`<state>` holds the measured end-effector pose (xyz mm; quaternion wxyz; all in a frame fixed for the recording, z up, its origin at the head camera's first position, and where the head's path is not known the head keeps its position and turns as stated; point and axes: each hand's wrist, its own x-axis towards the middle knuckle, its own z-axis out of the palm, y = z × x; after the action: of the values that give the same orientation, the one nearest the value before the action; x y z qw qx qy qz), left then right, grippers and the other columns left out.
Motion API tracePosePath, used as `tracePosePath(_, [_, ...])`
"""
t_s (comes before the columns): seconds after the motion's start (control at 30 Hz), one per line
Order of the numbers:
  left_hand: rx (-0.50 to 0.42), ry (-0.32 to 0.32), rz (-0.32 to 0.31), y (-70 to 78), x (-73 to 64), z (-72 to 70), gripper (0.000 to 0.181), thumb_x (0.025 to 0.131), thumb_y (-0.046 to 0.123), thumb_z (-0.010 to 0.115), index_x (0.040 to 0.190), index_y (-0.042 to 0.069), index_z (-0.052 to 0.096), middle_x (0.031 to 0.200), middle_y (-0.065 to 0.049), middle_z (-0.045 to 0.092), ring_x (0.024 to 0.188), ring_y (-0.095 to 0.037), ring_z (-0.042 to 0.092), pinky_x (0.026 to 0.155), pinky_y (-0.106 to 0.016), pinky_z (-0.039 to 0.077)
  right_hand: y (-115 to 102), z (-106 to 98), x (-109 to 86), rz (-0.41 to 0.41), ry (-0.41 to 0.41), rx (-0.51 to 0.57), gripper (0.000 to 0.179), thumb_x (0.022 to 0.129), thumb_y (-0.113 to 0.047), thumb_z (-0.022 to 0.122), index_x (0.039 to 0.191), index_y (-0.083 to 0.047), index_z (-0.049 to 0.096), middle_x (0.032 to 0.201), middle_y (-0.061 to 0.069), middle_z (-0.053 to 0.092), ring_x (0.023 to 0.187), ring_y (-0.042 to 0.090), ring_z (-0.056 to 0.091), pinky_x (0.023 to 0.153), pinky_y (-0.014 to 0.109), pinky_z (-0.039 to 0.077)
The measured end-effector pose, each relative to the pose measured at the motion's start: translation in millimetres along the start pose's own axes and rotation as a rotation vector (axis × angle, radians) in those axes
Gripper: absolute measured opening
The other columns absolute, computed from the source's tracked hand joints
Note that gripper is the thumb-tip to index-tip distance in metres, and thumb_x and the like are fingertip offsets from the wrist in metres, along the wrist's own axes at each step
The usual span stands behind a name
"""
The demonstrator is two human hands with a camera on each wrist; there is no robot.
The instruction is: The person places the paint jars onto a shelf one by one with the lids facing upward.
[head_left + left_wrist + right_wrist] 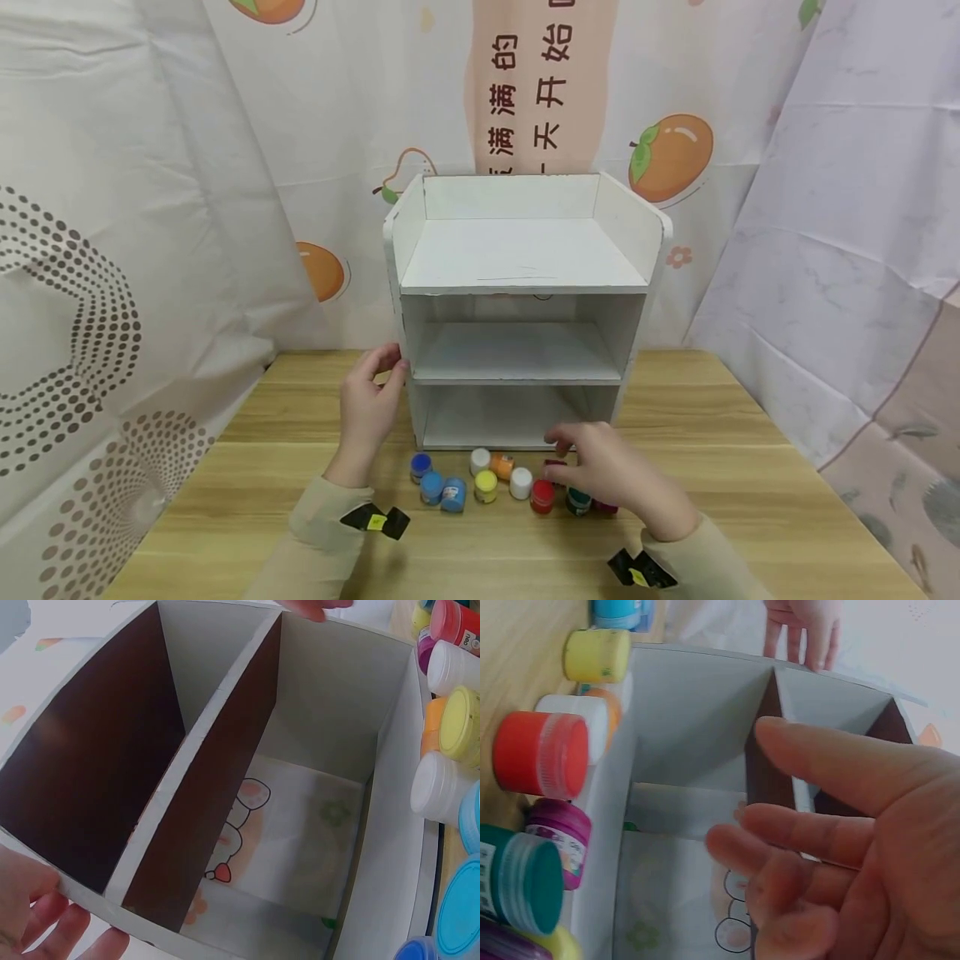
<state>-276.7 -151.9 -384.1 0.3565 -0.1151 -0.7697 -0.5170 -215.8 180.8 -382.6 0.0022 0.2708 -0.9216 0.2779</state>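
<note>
Beige sleeves [318, 533] lie nearest. The left hand [371, 404], fingers spread, touches the shelf unit [517, 350] from the left; the right hand [606, 467], likewise spread, hovers above jars [521, 483] on the near tabletop [697, 467].

A cloth-screened tabletop nook, in what kind of building cannot be told: white fabric printed with orange fruit [360, 92] hangs behind a light-brown wood-grain table [720, 450], on which stands a white, open-fronted shelf unit [517, 250] with raised sides.
</note>
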Motion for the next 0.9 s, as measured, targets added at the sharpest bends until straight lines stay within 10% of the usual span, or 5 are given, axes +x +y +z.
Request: tracePosePath(0.9, [0.037,-0.060,-0.102,-1.2,3.7,1.9,0.029,0.092,0.018,0.078,0.116,0.002,0.071,0.109,-0.011,0.073,0.101,-0.025,0.069,0.077,-0.042,0.056,2,33,4.3,0.057,-0.078,-0.143,0.024,0.079,-0.023,0.086,0.071,-0.019,0.063,0.062,-0.012,0.052,0.056,0.007,0.046,0.052,0.028,0.040])
